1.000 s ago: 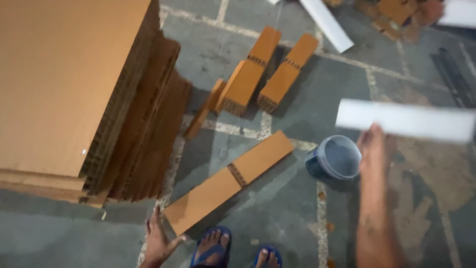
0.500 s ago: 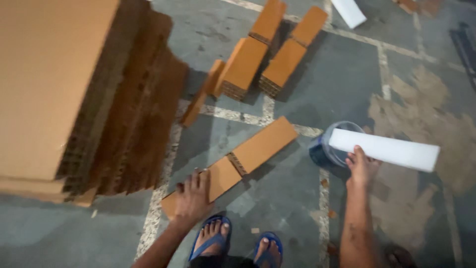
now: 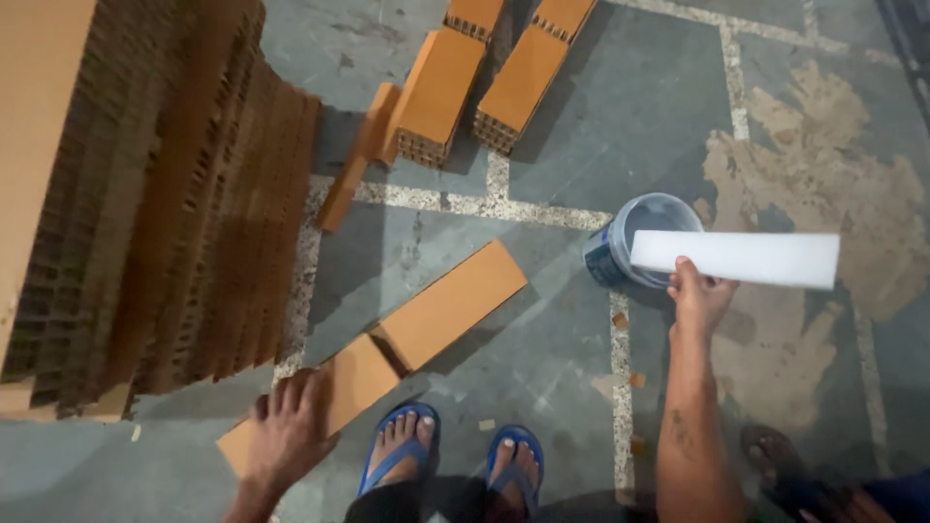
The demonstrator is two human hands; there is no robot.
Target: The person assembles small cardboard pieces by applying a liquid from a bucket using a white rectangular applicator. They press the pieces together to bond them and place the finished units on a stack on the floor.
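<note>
— Pressing down, the left hand (image 3: 289, 434) lies flat, fingers spread, on the near end of a long folded cardboard strip (image 3: 387, 344) on the concrete floor (image 3: 581, 126), gripping nothing.

— And the right hand (image 3: 699, 295)?

— Closed on 1 white strip (image 3: 736, 259), held level over a grey bucket (image 3: 639, 237). 2 blue sandals (image 3: 455, 465) stand just beside the cardboard; a tall cardboard stack (image 3: 145, 184) fills the floor's left edge.
</note>
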